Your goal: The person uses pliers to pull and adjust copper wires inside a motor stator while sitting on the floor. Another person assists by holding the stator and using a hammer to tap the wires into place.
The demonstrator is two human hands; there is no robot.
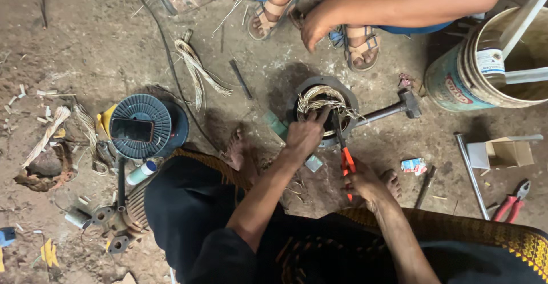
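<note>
Motor stator [325, 110] sits on the floor [103, 44] at centre, with the left hand [304, 135] on its windings and the right hand [365, 182] holding pliers [345, 158] just right of it. Wire spool [142, 125] lies well left; hammer [397, 110] touches the stator's right side. Bucket [485, 67] stands far right; second pliers [512, 203] lie below it; another person's hand [314, 26] hangs behind the stator.

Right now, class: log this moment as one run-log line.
left hand: on pale windings in round motor stator | right hand: grips orange-handled pliers, tips at windings | nearby: hammer, another person's hand
</note>
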